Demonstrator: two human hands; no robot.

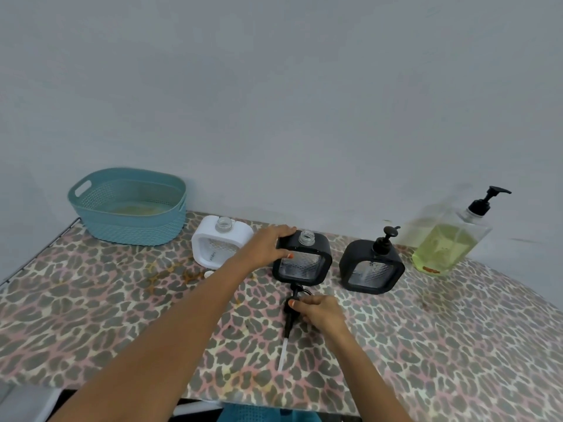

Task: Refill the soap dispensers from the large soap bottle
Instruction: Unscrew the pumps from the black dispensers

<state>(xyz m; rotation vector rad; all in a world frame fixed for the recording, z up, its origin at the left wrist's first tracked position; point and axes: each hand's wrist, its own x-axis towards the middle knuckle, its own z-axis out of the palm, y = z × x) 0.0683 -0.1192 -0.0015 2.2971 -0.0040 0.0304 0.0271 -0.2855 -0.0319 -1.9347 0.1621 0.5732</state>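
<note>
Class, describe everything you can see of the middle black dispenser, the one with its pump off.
The middle dispenser is a squarish, rounded black frame, plastic by its look, around a clear textured window; little or no soap shows inside. Its clear threaded neck stands open on top, with no pump. It stands upright on the patterned table, between the white dispenser and the capped black one. The left hand grips its upper left corner. Its pump lies on the table just in front, under the right hand.
</note>
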